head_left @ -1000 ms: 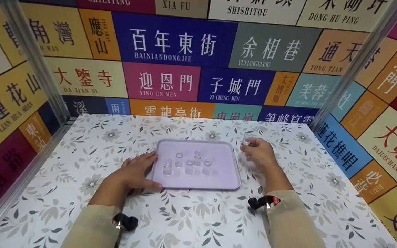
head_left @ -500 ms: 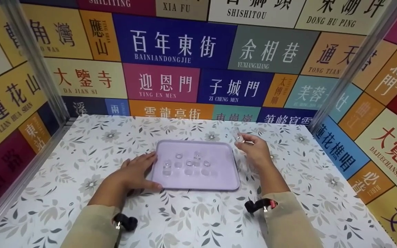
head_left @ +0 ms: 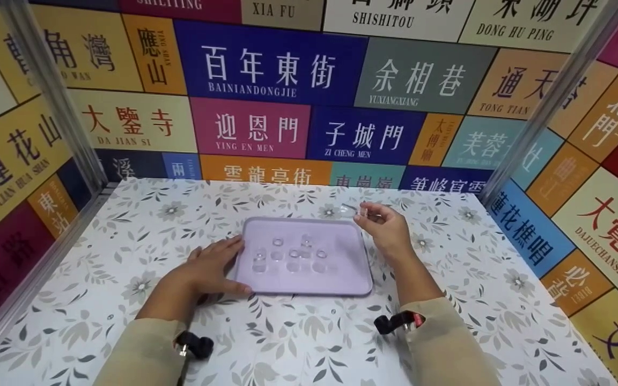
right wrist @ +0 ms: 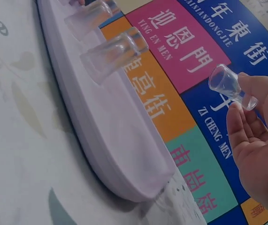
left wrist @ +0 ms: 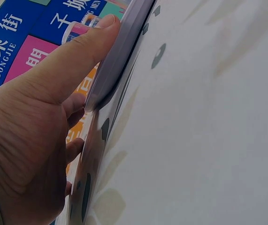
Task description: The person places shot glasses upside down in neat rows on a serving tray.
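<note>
A lilac tray [head_left: 349, 271] lies on the table with several small clear glasses [head_left: 295, 262] standing on it. My left hand [head_left: 201, 271] spans its near left corner, fingers along the left side and thumb at the front edge. In the left wrist view the straight thumb [left wrist: 72, 58] reaches over the rim. Just beyond the tray's far right corner, my right hand [head_left: 387, 230] pinches another small clear glass [right wrist: 225, 80] near its foot between thumb and fingertips. That glass is tilted, its wider mouth pointing left, away from the palm.
The table [head_left: 309, 332] has a white cloth with a grey leaf print. Walls covered in coloured panels [head_left: 274, 64] with Chinese lettering enclose the back and sides. Metal posts [head_left: 523, 112] stand at both back corners.
My right hand has moved left and slightly up with the glass, from beside the tray to its far right corner. The glass has tipped over to the left. The left hand stays put.
</note>
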A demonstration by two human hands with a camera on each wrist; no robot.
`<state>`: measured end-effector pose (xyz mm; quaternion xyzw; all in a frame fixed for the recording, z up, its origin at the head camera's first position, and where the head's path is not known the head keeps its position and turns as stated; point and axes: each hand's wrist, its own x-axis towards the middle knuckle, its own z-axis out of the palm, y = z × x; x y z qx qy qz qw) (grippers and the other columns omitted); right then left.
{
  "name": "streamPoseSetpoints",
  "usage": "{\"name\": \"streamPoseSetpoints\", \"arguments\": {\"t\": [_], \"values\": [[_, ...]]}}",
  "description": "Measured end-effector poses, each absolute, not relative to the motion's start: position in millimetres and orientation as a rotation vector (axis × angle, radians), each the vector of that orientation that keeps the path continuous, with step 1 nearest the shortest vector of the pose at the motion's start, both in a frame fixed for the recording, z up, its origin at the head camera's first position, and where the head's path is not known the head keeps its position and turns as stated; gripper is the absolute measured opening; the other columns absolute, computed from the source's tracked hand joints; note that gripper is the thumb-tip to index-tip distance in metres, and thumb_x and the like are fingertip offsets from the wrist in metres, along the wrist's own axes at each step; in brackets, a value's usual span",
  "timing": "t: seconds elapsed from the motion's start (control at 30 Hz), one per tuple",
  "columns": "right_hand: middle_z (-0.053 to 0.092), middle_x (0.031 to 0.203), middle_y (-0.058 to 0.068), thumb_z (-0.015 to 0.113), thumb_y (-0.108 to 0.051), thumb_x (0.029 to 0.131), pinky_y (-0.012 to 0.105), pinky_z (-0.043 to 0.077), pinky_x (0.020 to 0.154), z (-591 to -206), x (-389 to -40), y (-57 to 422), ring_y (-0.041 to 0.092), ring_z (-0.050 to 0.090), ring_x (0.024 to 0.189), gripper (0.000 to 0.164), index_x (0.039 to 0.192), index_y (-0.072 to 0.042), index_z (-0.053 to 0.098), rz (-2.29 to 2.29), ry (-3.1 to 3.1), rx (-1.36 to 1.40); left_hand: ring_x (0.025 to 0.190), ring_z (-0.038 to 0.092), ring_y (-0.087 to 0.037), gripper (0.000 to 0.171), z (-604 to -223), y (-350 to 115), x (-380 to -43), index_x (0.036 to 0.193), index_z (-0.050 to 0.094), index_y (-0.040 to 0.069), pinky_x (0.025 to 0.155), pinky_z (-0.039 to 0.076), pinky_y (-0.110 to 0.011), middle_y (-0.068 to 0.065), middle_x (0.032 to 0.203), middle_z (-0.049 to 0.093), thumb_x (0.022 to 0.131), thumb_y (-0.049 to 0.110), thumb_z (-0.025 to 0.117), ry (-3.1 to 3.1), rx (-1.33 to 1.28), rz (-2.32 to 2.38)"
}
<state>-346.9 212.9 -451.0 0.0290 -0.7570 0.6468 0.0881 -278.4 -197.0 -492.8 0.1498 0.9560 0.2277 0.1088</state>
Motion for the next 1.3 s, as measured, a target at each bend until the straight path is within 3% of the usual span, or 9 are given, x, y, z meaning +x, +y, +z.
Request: {"name": "streamPoseSetpoints", "arguments": {"t": [0.37,0.6,0.97,1.3], "values": [[0.072,0.111,0.007,0.085,-0.025,0.077,0.020,0.058,0.078,-463,-343,196,0.017,0.068,0.101,0.042,0.116,-0.018,0.071,1.808,-2.426,0.206,0.155,0.010,-0.033,0.123,-493,-197,-279,0.159,0.020,0.028,0.119,0.003,-0.070,0.010,0.168,0.010,0.061,0.078,0.075,2.808,0.443,0.671],[0.073,0.108,0.006,0.085,-0.029,0.078,0.021,0.055,0.075,-467,-343,190,0.018,0.066,0.097,0.040,0.115,-0.019,0.073,1.629,-2.565,0.254,0.155,0.011,-0.033,0.123,-489,-197,-278,0.159,0.021,0.027,0.119,0.004,-0.070,0.008,0.168,0.013,0.060,0.078,0.075,2.812,0.454,0.683],[0.075,0.106,-0.001,0.080,-0.012,0.078,0.028,0.056,0.084,-478,-343,183,0.018,0.067,0.100,0.035,0.111,-0.023,0.075,1.581,-2.713,0.210,0.155,0.012,-0.033,0.122,-498,-197,-280,0.159,0.020,0.028,0.120,0.004,-0.069,0.007,0.168,0.013,0.061,0.078,0.074,2.832,0.443,0.668],[0.073,0.107,0.001,0.078,-0.013,0.080,0.030,0.055,0.086,-482,-344,181,0.019,0.066,0.100,0.035,0.113,-0.021,0.073,1.578,-2.748,0.223,0.155,0.010,-0.031,0.123,-496,-199,-279,0.159,0.019,0.029,0.121,0.002,-0.067,0.008,0.168,0.011,0.060,0.078,0.075,2.811,0.437,0.697]]}}
